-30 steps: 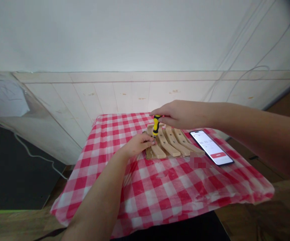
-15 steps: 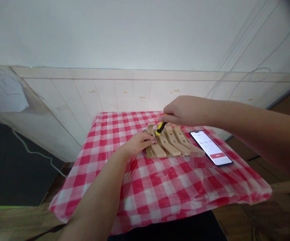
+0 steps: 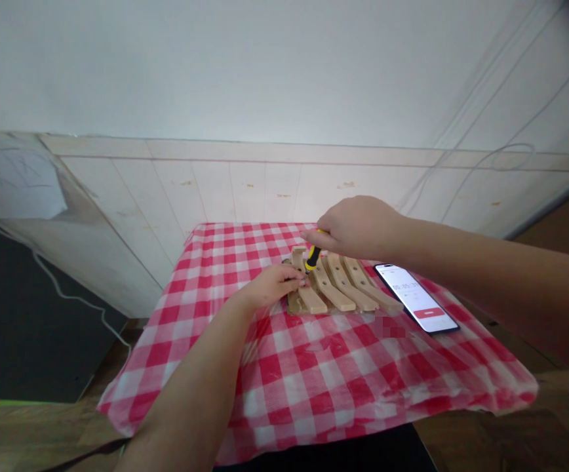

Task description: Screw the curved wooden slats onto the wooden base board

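Note:
My right hand (image 3: 360,226) is wrapped round a yellow-and-black screwdriver (image 3: 313,258), which slants down to the leftmost of several curved wooden hooks (image 3: 311,298). The hooks lie side by side on the table, with dark holes or screw heads along them. At the screwdriver's tip, the fingers of my left hand (image 3: 282,283) are pinched together against the left hook. Whatever they hold there is too small and hidden to make out. Something brownish and shiny, like clear wrapping, shows under the hooks.
A red-and-white checked cloth (image 3: 284,373) covers the table. To the right of the hooks, a phone (image 3: 419,300) lies face up with a running timer on its screen. Behind the table rises a white panelled wall (image 3: 245,187). Cables (image 3: 481,154) hang at the upper right.
The view has shifted slightly. My right hand has turned a little on the screwdriver, which now stands a bit more upright. My left hand stays at the left hook.

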Demonstrator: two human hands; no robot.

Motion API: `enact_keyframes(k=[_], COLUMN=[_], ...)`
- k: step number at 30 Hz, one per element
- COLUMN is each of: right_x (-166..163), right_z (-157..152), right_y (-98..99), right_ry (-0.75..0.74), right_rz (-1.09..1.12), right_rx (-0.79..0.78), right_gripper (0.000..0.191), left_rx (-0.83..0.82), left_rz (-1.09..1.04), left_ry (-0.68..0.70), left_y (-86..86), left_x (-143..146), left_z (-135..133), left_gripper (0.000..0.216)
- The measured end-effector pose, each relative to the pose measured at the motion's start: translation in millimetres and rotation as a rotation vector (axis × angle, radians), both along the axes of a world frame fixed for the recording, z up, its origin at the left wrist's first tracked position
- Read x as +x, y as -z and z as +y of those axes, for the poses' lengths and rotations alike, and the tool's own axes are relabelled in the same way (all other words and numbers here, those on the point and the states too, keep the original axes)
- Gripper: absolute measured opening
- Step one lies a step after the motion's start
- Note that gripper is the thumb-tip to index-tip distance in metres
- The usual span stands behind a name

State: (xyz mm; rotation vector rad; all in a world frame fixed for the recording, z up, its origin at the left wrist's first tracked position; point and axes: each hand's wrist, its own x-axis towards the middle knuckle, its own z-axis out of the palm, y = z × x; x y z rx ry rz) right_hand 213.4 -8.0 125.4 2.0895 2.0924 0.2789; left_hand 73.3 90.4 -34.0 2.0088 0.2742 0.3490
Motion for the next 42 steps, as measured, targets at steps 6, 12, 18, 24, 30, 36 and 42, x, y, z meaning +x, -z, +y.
enact_keyframes(k=[6,12,18,24,30,36,42], right_x=[3.9,-0.2,-0.3,5.7,-1.8,-0.2,2.5], right_z=[8.2,-5.5,7.7,-0.1,1.5,4.5,-4.2], right_y=[9.7,-3.7,1.5,0.9,-1.2,5.1,3.6], right_ry=[-0.269,-0.147,-0.009,-0.309,0.027,-0.177,-0.182], right_rz=[0.226,0.101,0.018,0.228,-0.028,0.082,0.101], right_rx=[0.017,-0.064,0.035,-0.003,0.044,0.048,0.022], right_gripper=[0.04,0.04,0.051,0.037,0.055,0.041,0.042], left_rx=[0.011,0.042,-0.003,0.031,-0.033,0.004,-0.065], left_rz=[0.013,0.02,0.03,0.038,0.039,0.018,0.02], left_ry=[-0.006,0.005,-0.013,-0.014,-0.025,-0.005,-0.019], left_y=[-1.7,-1.1,-0.6,-4.4,-0.7,-0.8,0.4], left_x=[-0.4,-1.2,-1.3,-1.6,0.1,-0.5,-0.5], left_z=[-0.6,-0.3,-0.6,-2.0,-1.5,-1.5,-2.1], left_gripper=[0.021,0.02,0.02,0.02,0.017,0.018,0.018])
